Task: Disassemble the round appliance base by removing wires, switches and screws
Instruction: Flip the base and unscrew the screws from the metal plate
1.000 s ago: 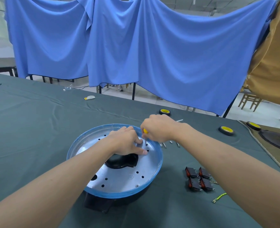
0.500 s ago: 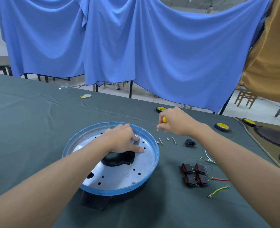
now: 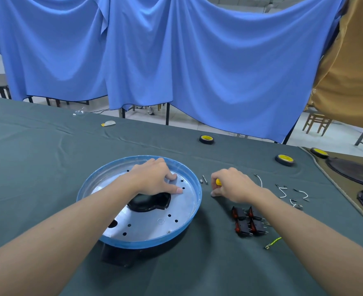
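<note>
Unfastening, it seems, the person presses a flat left hand on the round base on the table, right hand gripping a screwdriver beside loose screws; next, its tip needs another screw head.

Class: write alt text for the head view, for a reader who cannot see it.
A person's left hand rests on a round blue-rimmed appliance base on a green-covered table, while the right hand holds a yellow-handled screwdriver beside loose screws, four switches and wires.

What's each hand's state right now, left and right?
Left hand: open, resting on the metal plate of the round base.
Right hand: closed around a yellow-handled screwdriver.
</note>
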A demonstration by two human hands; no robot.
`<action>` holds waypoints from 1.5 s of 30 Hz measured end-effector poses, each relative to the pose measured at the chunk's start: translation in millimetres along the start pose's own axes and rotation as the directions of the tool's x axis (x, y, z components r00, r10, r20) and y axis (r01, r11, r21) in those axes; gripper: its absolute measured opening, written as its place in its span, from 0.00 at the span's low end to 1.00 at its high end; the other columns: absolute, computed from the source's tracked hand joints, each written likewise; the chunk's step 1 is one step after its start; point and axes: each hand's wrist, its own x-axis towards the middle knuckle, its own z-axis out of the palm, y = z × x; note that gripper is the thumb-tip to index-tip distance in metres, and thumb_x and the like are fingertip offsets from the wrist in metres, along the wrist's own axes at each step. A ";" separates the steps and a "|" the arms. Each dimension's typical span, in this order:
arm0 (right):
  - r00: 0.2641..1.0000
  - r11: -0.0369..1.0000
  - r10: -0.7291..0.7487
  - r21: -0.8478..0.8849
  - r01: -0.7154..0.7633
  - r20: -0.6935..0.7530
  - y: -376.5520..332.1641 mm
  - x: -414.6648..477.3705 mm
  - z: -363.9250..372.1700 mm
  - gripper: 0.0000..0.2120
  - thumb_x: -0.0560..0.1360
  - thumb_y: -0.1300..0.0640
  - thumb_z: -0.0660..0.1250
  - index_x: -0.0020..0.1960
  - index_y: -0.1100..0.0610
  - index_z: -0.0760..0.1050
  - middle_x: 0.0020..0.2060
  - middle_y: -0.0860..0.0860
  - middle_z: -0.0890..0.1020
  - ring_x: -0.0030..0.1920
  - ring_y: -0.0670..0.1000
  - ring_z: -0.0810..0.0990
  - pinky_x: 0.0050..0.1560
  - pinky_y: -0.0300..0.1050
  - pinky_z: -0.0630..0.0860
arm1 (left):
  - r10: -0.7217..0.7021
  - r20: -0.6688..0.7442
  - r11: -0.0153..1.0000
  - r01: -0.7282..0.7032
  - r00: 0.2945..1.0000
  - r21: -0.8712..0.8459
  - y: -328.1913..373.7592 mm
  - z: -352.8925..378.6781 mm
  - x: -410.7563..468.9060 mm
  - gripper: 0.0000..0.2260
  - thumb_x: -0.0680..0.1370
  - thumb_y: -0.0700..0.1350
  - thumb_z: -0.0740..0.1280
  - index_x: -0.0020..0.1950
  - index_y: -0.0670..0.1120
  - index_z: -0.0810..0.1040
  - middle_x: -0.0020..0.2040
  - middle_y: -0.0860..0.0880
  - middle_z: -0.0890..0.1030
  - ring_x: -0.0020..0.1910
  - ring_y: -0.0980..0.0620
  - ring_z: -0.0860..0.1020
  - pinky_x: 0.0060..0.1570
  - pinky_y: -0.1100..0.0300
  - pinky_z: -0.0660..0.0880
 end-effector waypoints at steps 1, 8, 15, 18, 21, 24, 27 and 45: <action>1.000 1.000 -0.006 0.003 0.006 0.012 -0.8 -0.3 -0.3 0.11 0.72 0.48 0.73 0.38 0.46 0.71 0.43 0.50 0.77 0.49 0.56 0.76 0.43 0.47 0.70 | 0.000 0.005 1.000 0.000 1.000 0.001 0.2 -0.1 -0.5 0.23 0.74 0.68 0.64 0.42 0.47 0.76 0.50 0.47 0.74 0.57 0.47 0.70 0.53 0.48 0.73; 0.997 0.999 -0.004 0.042 0.000 0.073 -1.2 -2.2 -5.1 0.13 0.72 0.50 0.73 0.33 0.46 0.72 0.42 0.51 0.79 0.48 0.55 0.77 0.47 0.49 0.76 | -0.009 0.023 1.000 0.009 1.000 0.015 1.8 -1.4 -1.0 0.23 0.75 0.68 0.63 0.43 0.48 0.76 0.51 0.47 0.74 0.58 0.47 0.70 0.55 0.47 0.72; 1.000 0.977 0.014 0.212 -0.014 0.001 -1.3 -7.5 -18.6 0.12 0.76 0.46 0.67 0.36 0.50 0.78 0.31 0.47 0.84 0.43 0.48 0.76 0.47 0.47 0.77 | -0.021 0.008 0.999 0.021 1.000 0.025 0.2 -0.9 0.8 0.21 0.74 0.69 0.63 0.38 0.51 0.75 0.46 0.49 0.70 0.53 0.48 0.70 0.43 0.54 0.68; 0.998 0.949 0.065 0.310 -0.065 0.013 -13.7 -10.2 -30.2 0.19 0.78 0.40 0.62 0.37 0.51 0.79 0.29 0.46 0.84 0.36 0.42 0.74 0.36 0.42 0.70 | -0.035 -0.030 0.999 0.035 0.999 0.014 -0.5 -0.8 0.6 0.20 0.73 0.70 0.65 0.33 0.55 0.72 0.43 0.50 0.70 0.50 0.48 0.72 0.37 0.57 0.63; 0.990 0.901 0.091 0.415 -0.127 0.106 -31.8 -12.0 -39.5 0.28 0.76 0.33 0.59 0.42 0.57 0.82 0.30 0.43 0.84 0.30 0.49 0.70 0.31 0.39 0.67 | -0.031 -0.047 1.000 0.031 0.998 -0.001 -1.8 0.8 0.4 0.15 0.72 0.70 0.65 0.39 0.60 0.76 0.47 0.51 0.75 0.52 0.49 0.73 0.43 0.54 0.71; 0.981 0.872 0.040 0.473 -0.128 0.191 -53.7 -12.7 -42.0 0.28 0.75 0.36 0.62 0.41 0.61 0.81 0.28 0.43 0.83 0.25 0.52 0.62 0.26 0.39 0.64 | -0.034 -0.067 0.999 0.031 0.997 -0.043 -5.8 2.1 -0.4 0.20 0.73 0.67 0.67 0.59 0.58 0.78 0.53 0.54 0.77 0.55 0.50 0.74 0.53 0.49 0.74; 0.975 0.900 0.059 0.412 -0.145 0.216 -72.9 -12.3 -35.5 0.13 0.73 0.55 0.65 0.32 0.57 0.67 0.16 0.43 0.71 0.24 0.51 0.61 0.25 0.37 0.60 | -0.057 -0.132 0.987 0.036 0.990 -0.158 -10.7 3.1 -3.8 0.24 0.76 0.61 0.68 0.69 0.53 0.75 0.62 0.53 0.78 0.58 0.53 0.74 0.58 0.53 0.73; 0.995 0.844 0.085 0.527 -0.097 0.046 -132.6 -10.9 -94.0 0.04 0.73 0.62 0.57 0.39 0.57 0.66 0.29 0.58 0.81 0.22 0.50 0.65 0.25 0.39 0.60 | -0.138 -0.251 0.963 0.070 0.958 -0.262 -44.9 -30.6 -15.5 0.12 0.80 0.57 0.64 0.49 0.53 0.84 0.38 0.59 0.81 0.41 0.65 0.76 0.39 0.64 0.69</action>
